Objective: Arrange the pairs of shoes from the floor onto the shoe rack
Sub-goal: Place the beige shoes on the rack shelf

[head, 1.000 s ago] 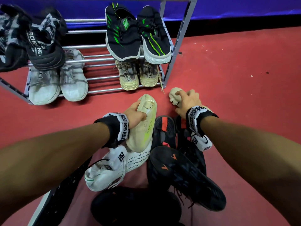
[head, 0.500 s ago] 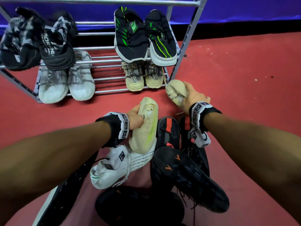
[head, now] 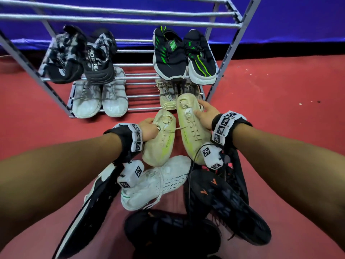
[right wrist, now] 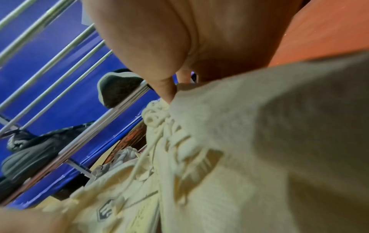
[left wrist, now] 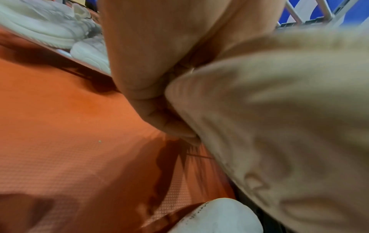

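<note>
I hold a pair of cream sneakers with a yellow-green stripe just in front of the metal shoe rack (head: 222, 71). My left hand (head: 149, 128) grips the left cream sneaker (head: 160, 141) at its heel collar; the left wrist view shows my fingers (left wrist: 175, 130) curled into its opening (left wrist: 279, 126). My right hand (head: 205, 114) grips the right cream sneaker (head: 190, 124) by its collar, its heel up near the bottom shelf; its laces (right wrist: 175, 141) fill the right wrist view. Both sneakers point toes toward me.
The rack holds black-grey knit shoes (head: 80, 57) and black-green shoes (head: 183, 55) on the middle shelf, white sneakers (head: 99, 98) and beige sneakers (head: 168, 94) on the bottom. A white sneaker (head: 155, 184) and several black shoes (head: 224, 206) lie on the red floor (head: 280, 109).
My right hand lifted the right cream sneaker off the floor and brought it beside the left one. Both sneakers moved toward the rack, and the view tilted up.
</note>
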`<control>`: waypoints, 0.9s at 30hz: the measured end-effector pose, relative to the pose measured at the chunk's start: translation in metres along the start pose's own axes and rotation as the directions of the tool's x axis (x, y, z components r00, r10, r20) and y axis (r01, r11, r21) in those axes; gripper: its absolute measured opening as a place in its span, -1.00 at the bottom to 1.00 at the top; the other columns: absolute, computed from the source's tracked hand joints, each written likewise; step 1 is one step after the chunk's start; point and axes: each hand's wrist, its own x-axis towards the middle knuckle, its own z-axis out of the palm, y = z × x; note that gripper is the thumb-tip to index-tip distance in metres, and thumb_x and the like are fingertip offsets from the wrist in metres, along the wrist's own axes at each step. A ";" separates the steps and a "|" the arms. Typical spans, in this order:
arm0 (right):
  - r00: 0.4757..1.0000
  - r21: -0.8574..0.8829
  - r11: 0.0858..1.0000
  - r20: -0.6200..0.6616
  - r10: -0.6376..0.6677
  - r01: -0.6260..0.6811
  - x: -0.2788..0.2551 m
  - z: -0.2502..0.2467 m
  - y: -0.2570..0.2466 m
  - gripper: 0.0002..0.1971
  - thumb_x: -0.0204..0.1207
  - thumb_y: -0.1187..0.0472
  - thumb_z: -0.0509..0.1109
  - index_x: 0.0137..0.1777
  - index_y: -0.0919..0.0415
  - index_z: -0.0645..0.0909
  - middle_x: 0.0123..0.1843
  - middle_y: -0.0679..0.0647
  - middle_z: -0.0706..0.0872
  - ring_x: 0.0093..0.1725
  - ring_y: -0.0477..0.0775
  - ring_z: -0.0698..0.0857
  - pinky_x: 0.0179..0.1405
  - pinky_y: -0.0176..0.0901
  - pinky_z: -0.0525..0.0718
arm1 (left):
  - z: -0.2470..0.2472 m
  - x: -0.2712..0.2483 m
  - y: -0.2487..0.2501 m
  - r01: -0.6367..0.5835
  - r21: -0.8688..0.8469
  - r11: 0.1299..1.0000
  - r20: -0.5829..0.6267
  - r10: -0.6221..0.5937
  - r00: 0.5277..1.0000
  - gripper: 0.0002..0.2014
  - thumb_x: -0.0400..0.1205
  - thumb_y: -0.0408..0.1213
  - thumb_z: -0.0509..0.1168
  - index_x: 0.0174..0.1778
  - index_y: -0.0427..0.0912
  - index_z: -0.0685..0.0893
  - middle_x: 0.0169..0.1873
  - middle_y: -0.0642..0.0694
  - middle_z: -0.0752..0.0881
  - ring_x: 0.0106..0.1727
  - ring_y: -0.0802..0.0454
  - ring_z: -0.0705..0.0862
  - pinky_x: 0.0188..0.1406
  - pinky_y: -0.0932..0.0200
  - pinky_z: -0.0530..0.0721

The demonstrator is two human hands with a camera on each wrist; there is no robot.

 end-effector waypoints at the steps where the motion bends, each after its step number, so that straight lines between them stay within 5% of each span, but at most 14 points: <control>1: 1.000 0.001 1.000 0.012 0.024 -0.024 -0.001 0.006 -0.004 -0.52 0.70 0.16 0.27 0.62 0.00 0.40 0.39 0.12 0.65 0.34 0.18 0.65 0.13 -0.23 0.53 | -0.004 -0.003 -0.002 0.004 -0.008 1.000 -0.008 -0.004 1.000 -0.55 0.67 -0.49 0.16 0.51 -0.25 0.54 0.20 -0.33 0.71 -0.16 -0.02 0.59 -0.63 0.39 0.46; 3: 0.998 -0.010 0.998 0.030 0.063 -0.063 -0.004 0.017 -0.011 -0.53 0.70 0.12 0.25 0.61 0.03 0.41 0.41 0.15 0.66 0.31 0.23 0.68 0.21 -0.13 0.60 | -0.010 -0.009 -0.003 0.012 -0.011 1.000 -0.021 -0.012 1.000 -0.59 0.67 -0.47 0.15 0.47 -0.33 0.55 0.22 -0.37 0.72 -0.20 -0.01 0.55 -0.59 0.34 0.40; 7: 0.996 0.019 0.997 0.036 0.075 -0.076 -0.008 0.028 -0.025 -0.52 0.69 0.09 0.23 0.61 -0.02 0.41 0.35 0.14 0.71 0.24 0.23 0.71 0.21 -0.08 0.64 | -0.023 -0.020 -0.007 0.011 -0.045 0.999 -0.052 -0.013 0.999 -0.62 0.69 -0.47 0.16 0.44 -0.34 0.53 -0.30 -0.05 0.55 -0.37 0.10 0.47 -0.65 0.40 0.44; 9: 0.996 0.066 0.994 0.019 0.083 -0.084 -0.014 0.029 -0.033 -0.52 0.70 0.08 0.21 0.62 -0.03 0.38 0.34 0.15 0.69 0.23 0.25 0.70 0.19 -0.04 0.65 | -0.029 -0.028 -0.010 -0.011 -0.075 0.997 -0.077 0.005 0.997 -0.57 0.69 -0.49 0.15 0.51 -0.34 0.48 -0.18 -0.15 0.64 -0.35 0.09 0.49 -0.65 0.44 0.46; 13: 0.998 0.160 0.986 -0.038 0.048 -0.041 -0.024 0.034 -0.048 -0.50 0.73 0.12 0.17 0.66 -0.01 0.27 0.35 0.14 0.64 0.20 0.23 0.66 0.19 -0.02 0.60 | -0.038 -0.044 -0.013 -0.064 -0.137 0.988 -0.149 0.043 0.988 -0.59 0.66 -0.42 0.20 0.45 -0.19 0.54 0.23 -0.31 0.69 0.05 -0.11 0.70 -0.01 0.04 0.68; 18: 0.996 0.268 0.963 -0.089 -0.008 0.032 -0.036 0.033 -0.063 -0.57 0.72 0.23 0.14 0.58 0.10 0.39 0.22 0.02 0.60 0.14 0.04 0.53 0.11 -0.22 0.39 | -0.047 -0.057 -0.010 -0.133 -0.182 0.974 -0.200 0.096 0.975 -0.62 0.59 -0.29 0.21 0.33 -0.13 0.62 0.01 -0.17 0.72 -0.01 -0.17 0.65 0.09 -0.07 0.59; 20: 0.997 0.267 0.963 -0.080 -0.004 0.025 -0.040 0.031 -0.068 -0.59 0.72 0.26 0.14 0.55 0.16 0.43 0.18 0.03 0.57 0.12 0.04 0.51 0.08 -0.24 0.37 | -0.051 -0.063 -0.009 -0.135 -0.169 0.976 -0.209 0.098 0.973 -0.60 0.45 -0.22 0.20 0.22 -0.07 0.65 -0.09 -0.12 0.71 0.01 -0.21 0.66 -0.03 -0.03 0.60; 24: 0.997 0.263 0.964 -0.068 -0.023 0.040 -0.049 0.030 -0.075 -0.63 0.72 0.31 0.11 0.48 0.25 0.49 0.14 0.03 0.57 0.11 0.04 0.52 0.04 -0.27 0.37 | -0.061 -0.073 -0.010 -0.150 -0.142 0.978 -0.208 0.119 0.971 -0.55 0.40 -0.07 0.17 0.23 0.09 0.64 0.03 -0.01 0.73 0.09 -0.10 0.67 0.09 -0.02 0.60; 27: 0.996 0.304 0.950 -0.072 -0.045 0.065 -0.057 0.030 -0.087 -0.62 0.71 0.29 0.11 0.49 0.18 0.48 0.17 0.01 0.61 0.18 0.10 0.59 0.09 -0.17 0.43 | -0.069 -0.079 -0.012 -0.209 -0.120 0.970 -0.244 0.176 0.954 -0.67 0.52 -0.20 0.21 0.19 0.14 0.60 0.04 -0.01 0.73 0.08 -0.07 0.67 0.00 0.04 0.56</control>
